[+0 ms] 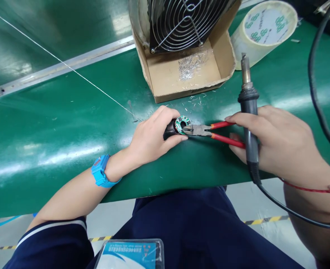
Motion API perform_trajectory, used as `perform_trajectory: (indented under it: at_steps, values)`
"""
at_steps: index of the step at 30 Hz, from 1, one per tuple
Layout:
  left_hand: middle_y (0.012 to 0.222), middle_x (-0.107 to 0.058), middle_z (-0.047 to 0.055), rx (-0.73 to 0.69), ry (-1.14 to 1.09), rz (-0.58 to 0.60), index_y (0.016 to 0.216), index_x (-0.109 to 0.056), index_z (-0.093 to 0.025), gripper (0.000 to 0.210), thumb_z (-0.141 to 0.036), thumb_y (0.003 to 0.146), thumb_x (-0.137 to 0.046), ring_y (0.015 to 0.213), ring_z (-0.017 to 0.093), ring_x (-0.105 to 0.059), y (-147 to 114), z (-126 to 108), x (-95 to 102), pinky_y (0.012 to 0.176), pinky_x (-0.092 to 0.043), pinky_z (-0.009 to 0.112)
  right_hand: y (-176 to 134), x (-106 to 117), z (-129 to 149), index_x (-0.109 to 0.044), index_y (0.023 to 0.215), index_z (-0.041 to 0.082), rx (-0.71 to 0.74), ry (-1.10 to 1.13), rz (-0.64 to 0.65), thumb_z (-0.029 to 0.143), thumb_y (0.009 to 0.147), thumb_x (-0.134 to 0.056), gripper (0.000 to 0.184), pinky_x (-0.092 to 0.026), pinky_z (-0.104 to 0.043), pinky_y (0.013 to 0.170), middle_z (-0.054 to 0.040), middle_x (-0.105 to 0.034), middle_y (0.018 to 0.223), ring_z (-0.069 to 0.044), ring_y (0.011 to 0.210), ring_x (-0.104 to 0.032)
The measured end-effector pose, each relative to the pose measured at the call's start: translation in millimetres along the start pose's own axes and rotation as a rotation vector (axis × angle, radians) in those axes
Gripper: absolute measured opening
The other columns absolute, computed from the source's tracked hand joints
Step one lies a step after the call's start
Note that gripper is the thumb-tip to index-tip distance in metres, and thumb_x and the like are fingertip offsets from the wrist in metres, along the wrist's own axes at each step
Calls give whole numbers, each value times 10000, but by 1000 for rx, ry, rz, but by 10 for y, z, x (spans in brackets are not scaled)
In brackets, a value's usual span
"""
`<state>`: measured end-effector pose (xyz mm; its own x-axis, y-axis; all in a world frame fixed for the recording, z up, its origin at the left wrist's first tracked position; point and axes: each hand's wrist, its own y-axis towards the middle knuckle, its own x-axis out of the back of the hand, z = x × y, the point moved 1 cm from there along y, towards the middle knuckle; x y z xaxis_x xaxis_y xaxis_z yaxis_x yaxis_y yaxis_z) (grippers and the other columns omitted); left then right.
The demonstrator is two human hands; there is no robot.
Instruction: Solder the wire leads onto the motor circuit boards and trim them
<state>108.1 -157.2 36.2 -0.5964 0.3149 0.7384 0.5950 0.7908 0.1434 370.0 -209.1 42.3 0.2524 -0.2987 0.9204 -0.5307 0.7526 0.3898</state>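
Your left hand [153, 134] grips a black cylinder [169, 130], its circuit board [178, 126] at your fingertips; your right hand [280, 138] grasps red-handled pliers [201, 130] and a soldering iron [249, 108].

A glossy green worktop [41, 125] crosses the scene, with whitish streaks of reflected light [72, 152] on it. A metal strip [103, 52] separates it from another shiny green surface [78, 22]. Below, yellow-and-black striped tape [256, 222] marks the pale grey floor [118, 213].
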Motion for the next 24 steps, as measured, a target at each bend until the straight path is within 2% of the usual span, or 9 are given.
perform_trajectory:
  at_steps: [3,5,8,10,12,15,18,21,24]
  values:
    - [1008,-616,17,-27,30,-50,1072,-509,-197,345,-254,836,-753,911,162,-631,-5,25,-6,677,-463,254,-2,21,64,-635,1067,162,-35,-66,14,417,923,-566,301,-362,-305,525,-27,-525,688,-177,643,-489]
    - [1016,-626,17,-50,15,-92,1069,-503,-196,359,-252,828,-763,927,164,-638,-5,44,-14,711,-481,256,13,19,86,-641,1051,166,-88,-105,-35,355,906,-598,242,-372,-281,527,-10,-553,671,-154,618,-504]
    - [1034,-638,26,-57,-32,-143,1080,-501,-196,382,-268,819,-770,946,176,-644,-6,74,-32,737,-496,265,88,-33,66,-625,1125,151,-268,-145,-83,344,868,-610,321,-434,-282,607,-47,-667,812,-178,724,-604]
    - [1060,-641,37,-49,-75,-176,1128,-506,-195,400,-267,825,-758,937,178,-643,-8,91,-33,724,-497,264,165,-91,30,-598,1204,133,-445,-183,-27,402,836,-627,457,-466,-325,667,-103,-693,954,-244,847,-646]
    - [1036,-639,34,-46,-112,-213,1195,-517,-204,423,-286,844,-738,825,148,-628,-5,111,-6,673,-484,253,240,-151,-3,-568,1268,125,-597,-192,78,483,813,-651,585,-485,-371,717,-142,-679,1027,-293,922,-644]
    - [933,-619,5,-22,-154,-309,1222,-560,-242,404,-391,876,-706,627,93,-536,33,191,111,584,-440,239,309,-215,-30,-538,1311,124,-648,-72,176,556,805,-666,677,-497,-448,850,-170,-659,1132,-317,1021,-620]
    - [928,-625,7,12,-261,-519,1107,-590,-234,335,-458,878,-688,694,105,-587,150,398,302,631,-473,237,328,-235,-65,-557,1271,118,-576,18,78,562,828,-638,632,-470,-499,957,-176,-646,1206,-336,1120,-590]
    - [896,-646,14,96,-315,-692,1001,-538,-205,230,-377,902,-653,791,121,-643,373,743,494,735,-511,240,319,-241,-124,-605,1203,144,-573,125,-112,512,893,-552,485,-501,-441,914,-127,-690,1037,-274,1002,-630]
    - [999,-671,46,347,-76,-682,1044,-509,-185,193,-253,903,-622,911,134,-656,677,1111,662,832,-512,249,272,-270,-187,-651,1154,187,-617,269,-201,483,936,-498,399,-534,-362,824,-96,-713,1000,-212,870,-670]
